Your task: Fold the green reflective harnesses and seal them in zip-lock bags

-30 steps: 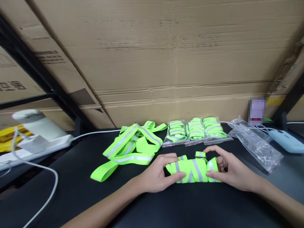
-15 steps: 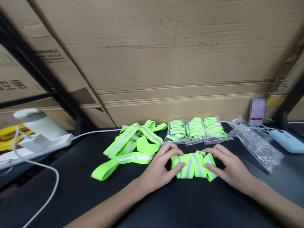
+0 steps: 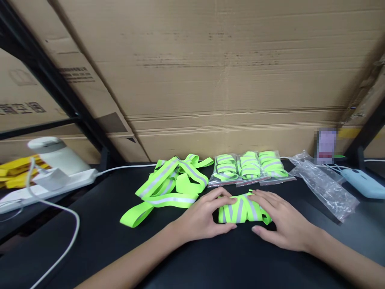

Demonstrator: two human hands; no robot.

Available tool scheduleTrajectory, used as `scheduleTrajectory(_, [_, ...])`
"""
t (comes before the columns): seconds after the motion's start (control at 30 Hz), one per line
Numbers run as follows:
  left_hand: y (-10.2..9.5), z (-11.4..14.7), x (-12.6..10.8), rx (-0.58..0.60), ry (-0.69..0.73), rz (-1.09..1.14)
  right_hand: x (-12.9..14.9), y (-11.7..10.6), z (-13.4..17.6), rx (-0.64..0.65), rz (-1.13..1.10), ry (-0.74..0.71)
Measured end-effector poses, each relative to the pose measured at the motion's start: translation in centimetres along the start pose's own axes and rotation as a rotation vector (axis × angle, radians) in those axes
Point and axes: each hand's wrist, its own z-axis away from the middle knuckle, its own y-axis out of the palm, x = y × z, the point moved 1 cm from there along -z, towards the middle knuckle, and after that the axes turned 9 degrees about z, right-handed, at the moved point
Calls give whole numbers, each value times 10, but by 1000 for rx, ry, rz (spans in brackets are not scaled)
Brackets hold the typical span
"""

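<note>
A folded bundle of neon green reflective strap [image 3: 240, 209], with silver-grey stripes, lies on the black table in front of me. My left hand [image 3: 207, 216] grips its left end, fingers over the top and thumb along the near edge. Around the right end curves my right hand [image 3: 281, 218], its fingers laid over the top and its thumb at the near side; they cover part of that end. To the left is a loose heap of the same green strap [image 3: 168, 182]. Behind the bundle, three clear bags hold folded green straps: left bag [image 3: 226, 166], middle bag [image 3: 249, 165], right bag [image 3: 273, 163].
Flat clear plastic bags [image 3: 326, 190] lie at right, near a light blue device [image 3: 363, 182] and a blurred upright card [image 3: 326, 145]. At left are a white power strip [image 3: 75, 180], a bottle [image 3: 64, 156], a cable [image 3: 76, 228] and yellow items [image 3: 22, 170]. Cardboard [image 3: 192, 88] stands behind.
My right hand has slid left and over the top of the bundle, its thumb dropping to the near side. My left thumb has moved down from the bundle's face to its near edge.
</note>
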Motion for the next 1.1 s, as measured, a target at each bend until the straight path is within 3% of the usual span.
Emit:
scheduleTrajectory(0.17, [6,-4,0,-101,-2,61,6,13,-13,-65,128,-2])
scheduleTrajectory(0.37, [14,-15,-6,-230,-158,75,-7,21,-25,-130,183,69])
scheduleTrajectory(0.57, [19,-14,-3,-55,37,-80,-25,21,-26,-88,188,-43])
scheduleTrajectory(0.63, [20,-13,1,-51,65,-130,-26,20,-26,-62,163,-46])
scheduleTrajectory(0.83, [23,-19,-6,-163,-120,56,-26,2,-31,-31,-167,154])
scheduleTrajectory(0.97, [28,-30,-14,-336,-271,261,-29,-7,-30,-30,-433,327])
scheduleTrajectory(1.1, [36,-38,-14,-388,-353,468,-29,-9,-28,-8,-480,424])
